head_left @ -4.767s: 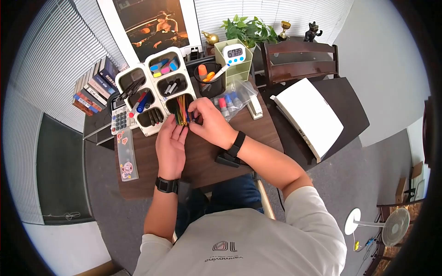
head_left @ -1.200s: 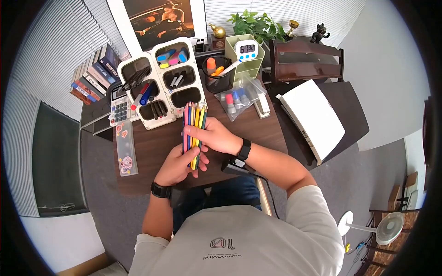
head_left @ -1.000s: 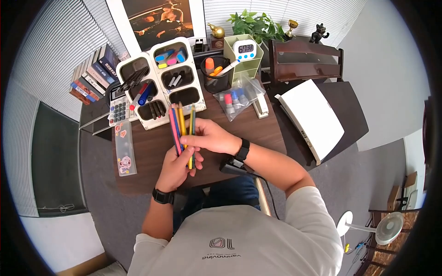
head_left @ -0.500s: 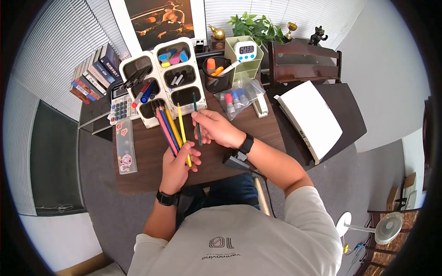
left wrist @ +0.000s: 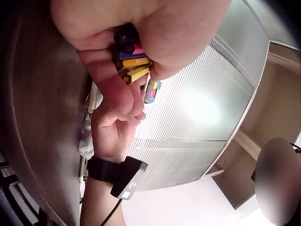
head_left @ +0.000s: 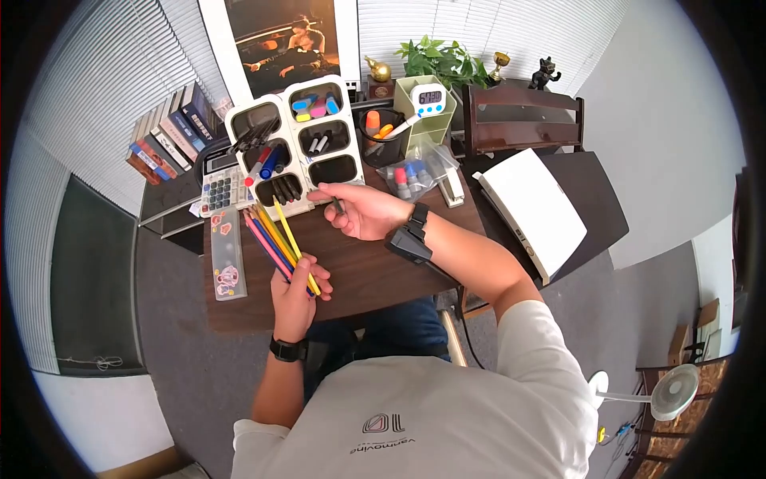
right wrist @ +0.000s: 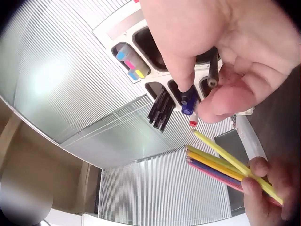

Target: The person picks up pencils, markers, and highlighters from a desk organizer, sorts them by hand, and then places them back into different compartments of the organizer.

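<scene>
My left hand [head_left: 295,294] grips a bundle of coloured pencils [head_left: 270,238], pink, blue, orange and yellow, low over the desk with their tips pointing away from me. One yellow pencil [right wrist: 230,157] fans out from the others. Held in the curled fingers of my right hand [head_left: 365,212] is a dark green pencil [right wrist: 213,70], mostly hidden by the hand. That hand hovers just in front of the white desk organizer [head_left: 292,132]. Highlighters [head_left: 316,106], markers [head_left: 270,162] and dark pens [head_left: 287,189] fill some compartments; the near right compartment [head_left: 333,170] shows only its dark interior.
A black mesh pen cup [head_left: 384,149] and a green holder with a white timer [head_left: 431,99] stand right of the organizer. Nearby lie a clear bag of bottles [head_left: 413,177] and a stapler [head_left: 452,188]. Left are a calculator [head_left: 221,191] and a sticker-covered case [head_left: 227,259].
The pencils came out of the near right compartment into both hands. The right hand drew the dark green pencil from the bundle and turned; the left hand shifted left with the rest.
</scene>
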`<action>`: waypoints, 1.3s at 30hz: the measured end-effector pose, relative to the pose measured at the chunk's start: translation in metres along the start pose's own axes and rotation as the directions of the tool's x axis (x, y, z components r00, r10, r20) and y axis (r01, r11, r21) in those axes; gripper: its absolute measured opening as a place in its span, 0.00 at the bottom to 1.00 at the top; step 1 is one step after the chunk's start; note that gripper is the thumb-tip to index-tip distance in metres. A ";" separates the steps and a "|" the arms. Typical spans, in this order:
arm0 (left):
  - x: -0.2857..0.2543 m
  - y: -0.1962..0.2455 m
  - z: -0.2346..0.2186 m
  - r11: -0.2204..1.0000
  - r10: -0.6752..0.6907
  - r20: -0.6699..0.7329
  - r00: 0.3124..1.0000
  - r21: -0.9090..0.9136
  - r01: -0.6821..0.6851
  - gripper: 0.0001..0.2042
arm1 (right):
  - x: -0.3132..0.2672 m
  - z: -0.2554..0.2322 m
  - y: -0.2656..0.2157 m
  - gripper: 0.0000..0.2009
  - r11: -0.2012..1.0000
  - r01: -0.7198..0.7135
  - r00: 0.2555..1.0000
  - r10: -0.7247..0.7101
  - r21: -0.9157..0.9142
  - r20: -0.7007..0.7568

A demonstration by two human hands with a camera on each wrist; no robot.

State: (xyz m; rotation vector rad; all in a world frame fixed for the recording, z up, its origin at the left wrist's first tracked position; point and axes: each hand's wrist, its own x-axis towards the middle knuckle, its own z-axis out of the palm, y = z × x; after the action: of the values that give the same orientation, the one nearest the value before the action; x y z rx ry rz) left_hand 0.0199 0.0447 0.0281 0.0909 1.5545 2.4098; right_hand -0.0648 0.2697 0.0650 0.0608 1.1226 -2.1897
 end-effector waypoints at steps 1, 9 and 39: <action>-0.001 0.000 0.002 1.000 -0.007 -0.019 1.000 0.009 0.007 0.10 | 0.003 -0.003 0.001 0.24 0.999 -0.023 1.000 0.022 0.034 0.012; -0.002 0.000 0.003 1.000 0.008 -0.029 1.000 0.016 -0.007 0.10 | -0.004 -0.008 0.012 0.23 0.999 -0.011 0.989 0.016 -0.034 0.148; 0.015 0.025 0.026 0.899 0.424 -0.268 0.865 0.006 -0.438 0.08 | -0.022 0.013 0.041 0.17 0.449 0.444 0.896 -0.214 -0.775 0.389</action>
State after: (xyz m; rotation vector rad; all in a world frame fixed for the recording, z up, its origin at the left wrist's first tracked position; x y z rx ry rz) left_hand 0.0057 0.0618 0.0606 0.1231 1.7313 2.9146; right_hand -0.0209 0.2549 0.0518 -0.9210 2.0811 -1.5981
